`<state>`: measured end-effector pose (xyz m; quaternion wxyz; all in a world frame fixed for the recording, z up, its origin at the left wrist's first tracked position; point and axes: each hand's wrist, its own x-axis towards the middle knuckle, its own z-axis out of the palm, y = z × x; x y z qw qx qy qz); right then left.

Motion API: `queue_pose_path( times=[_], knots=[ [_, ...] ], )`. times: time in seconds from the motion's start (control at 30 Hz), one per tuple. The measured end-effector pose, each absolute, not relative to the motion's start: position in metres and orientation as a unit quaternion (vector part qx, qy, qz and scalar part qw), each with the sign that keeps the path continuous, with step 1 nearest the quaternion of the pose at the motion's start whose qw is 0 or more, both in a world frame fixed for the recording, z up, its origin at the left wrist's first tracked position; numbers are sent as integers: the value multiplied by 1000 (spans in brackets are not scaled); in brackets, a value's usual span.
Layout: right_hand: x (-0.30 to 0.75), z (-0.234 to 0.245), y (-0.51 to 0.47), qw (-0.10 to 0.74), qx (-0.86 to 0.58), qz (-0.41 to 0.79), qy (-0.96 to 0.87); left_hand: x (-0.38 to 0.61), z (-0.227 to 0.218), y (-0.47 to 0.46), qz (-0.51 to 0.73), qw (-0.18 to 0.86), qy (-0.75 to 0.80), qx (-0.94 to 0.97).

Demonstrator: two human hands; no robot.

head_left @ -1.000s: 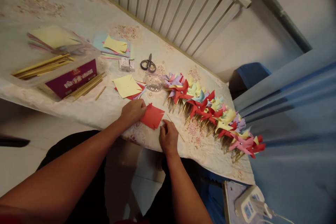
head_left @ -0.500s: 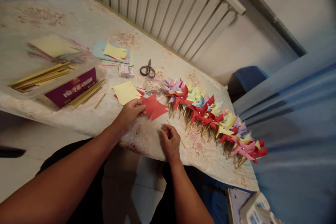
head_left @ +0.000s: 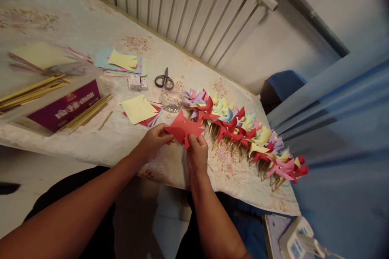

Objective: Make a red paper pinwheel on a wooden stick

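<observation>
A red paper square with slits cut in from its corners (head_left: 181,126) is held above the table between both hands. My left hand (head_left: 159,136) pinches its left corner. My right hand (head_left: 197,151) grips its lower right part, thumb on top. Just left of the paper lies a stack of cut squares, a yellow sheet (head_left: 139,108) on top and red ones beneath. Behind the paper sits a clear container of small shiny pieces (head_left: 172,105). A thin stick (head_left: 210,167) shows partly beside my right wrist.
Finished paper pinwheels (head_left: 226,127) on sticks fill the table's right side. Scissors (head_left: 164,80), small white boxes (head_left: 137,83) and coloured paper (head_left: 106,58) lie farther back. At left stands a plastic tub (head_left: 105,76) of sticks, with loose sticks (head_left: 86,115) beside it.
My right hand has moved up from the table near the stick and taken hold of the red paper. The view has shifted slightly to the right.
</observation>
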<state>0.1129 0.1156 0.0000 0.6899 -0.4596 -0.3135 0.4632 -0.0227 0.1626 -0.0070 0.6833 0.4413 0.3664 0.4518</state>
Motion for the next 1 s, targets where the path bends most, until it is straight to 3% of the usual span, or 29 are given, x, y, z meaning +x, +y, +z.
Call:
queue_pose_path(
  times=[0.2,0.43,0.77,0.93,1.0],
  knots=[
    [129,-2,119,693,-498,431,-293,-30,-6,169,388,703,366,471],
    [149,-6,117,686,-476,464,-296,-40,-6,181,377,805,310,336],
    [150,-11,115,598,-516,494,-363,-15,-17,173,312,839,263,361],
    [147,-12,114,561,-549,452,-423,-9,-15,171,325,829,307,335],
    [145,-10,112,557,-586,369,-458,-8,-14,171,337,827,309,327]
  ],
)
